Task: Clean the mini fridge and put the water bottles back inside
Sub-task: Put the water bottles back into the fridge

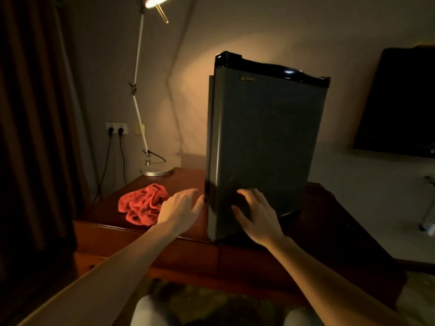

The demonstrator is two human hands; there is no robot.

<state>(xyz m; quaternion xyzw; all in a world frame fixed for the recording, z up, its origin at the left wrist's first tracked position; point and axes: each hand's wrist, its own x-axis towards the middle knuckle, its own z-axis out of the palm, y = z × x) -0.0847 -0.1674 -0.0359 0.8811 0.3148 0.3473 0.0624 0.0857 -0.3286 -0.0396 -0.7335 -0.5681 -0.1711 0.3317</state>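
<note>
Both grips loose and holding nothing: left hand [181,207] at the mini fridge [263,142] door's edge, right hand [255,214] flat on its front, red cloth [142,204] left of it.

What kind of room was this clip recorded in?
Probably a hotel room or bedroom: a small dark grey mini fridge stands on a reddish wooden cabinet, beside a lit white-armed desk lamp, with a wall-mounted black television.

Mini fridge [263,142] on table [179,231], cloth [141,204] left, lamp [150,95] behind

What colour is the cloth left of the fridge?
Red cloth, crumpled on the wooden table; head view.
</note>
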